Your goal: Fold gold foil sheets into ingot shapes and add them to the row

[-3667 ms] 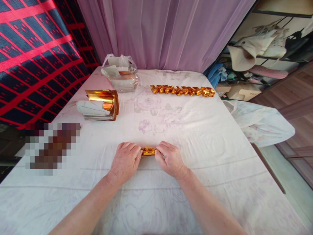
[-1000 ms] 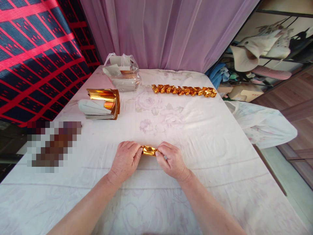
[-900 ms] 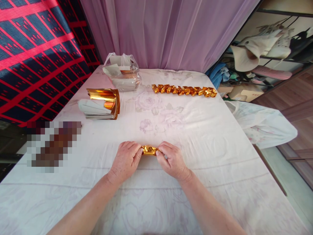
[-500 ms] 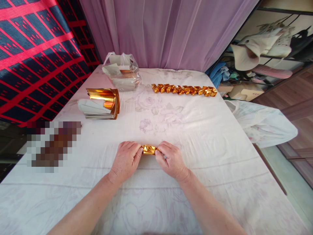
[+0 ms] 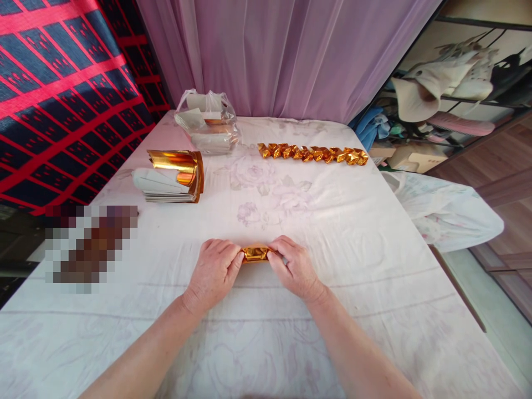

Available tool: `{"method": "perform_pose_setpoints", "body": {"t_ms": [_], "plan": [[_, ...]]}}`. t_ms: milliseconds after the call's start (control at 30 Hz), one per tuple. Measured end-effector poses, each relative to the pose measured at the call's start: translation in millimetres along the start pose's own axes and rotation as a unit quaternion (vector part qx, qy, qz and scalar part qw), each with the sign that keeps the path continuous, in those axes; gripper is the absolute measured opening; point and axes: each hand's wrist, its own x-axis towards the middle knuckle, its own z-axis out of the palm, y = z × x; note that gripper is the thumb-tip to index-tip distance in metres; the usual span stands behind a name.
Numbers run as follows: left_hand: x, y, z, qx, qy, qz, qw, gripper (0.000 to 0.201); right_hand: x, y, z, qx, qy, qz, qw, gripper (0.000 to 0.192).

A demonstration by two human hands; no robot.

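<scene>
Both hands (image 5: 216,267) (image 5: 294,268) well between table edges (image 5: 420,244)

Here now: foil piece (image 5: 256,254) between left hand (image 5: 216,269) and right hand (image 5: 296,266), over table (image 5: 266,343). Ahead-left of left hand, sheet stack (image 5: 164,184); farther beyond same hand, bag (image 5: 230,133), papers (image 5: 197,119) inside. Well ahead of right hand, foil row (image 5: 313,153) lying crosswise. Behind all, curtain (image 5: 266,61). Off table, far right of hands, shelf (image 5: 484,22).

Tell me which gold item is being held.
The small roll, between left hand and right hand; the folded stack and crumpled row lie untouched farther back.
</scene>
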Motion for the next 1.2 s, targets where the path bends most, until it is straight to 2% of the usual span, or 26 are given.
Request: {"method": "perform_pose_setpoints", "body": {"t_ms": [167, 400, 633, 933, 1067, 1200], "plan": [[0, 0, -0.9, -0.014, -0.01, 0.017, 1.0, 0.032, 0, 1, 1, 0.0, -0.012, -0.004, 1.0, 0.023], [2, 0, -0.5, -0.019, -0.023, 0.007, 1.0, 0.032, 1, -1, 0, -0.005, -0.021, -0.035, 0.999, 0.024], [3, 1, 0.3, 0.005, -0.005, -0.02, 1.0, 0.033, 0, 0, 0, -0.024, -0.004, -0.025, 0.999, 0.023], [6, -1, -3.8, 0.026, -0.009, -0.051, 0.998, 0.034, -1, 6, -1, -0.038, 0.0, 0.001, 0.999, 0.025], [6, 0, -3.7, 0.015, -0.006, -0.055, 0.998, 0.032, -1, 9, 2, -0.057, 0.021, 0.017, 0.998, 0.027], [6, -1, -3.6, -0.009, 0.002, -0.058, 0.998, 0.03, -2, 15, 6, -0.093, 0.085, 0.077, 0.989, 0.028]]}}
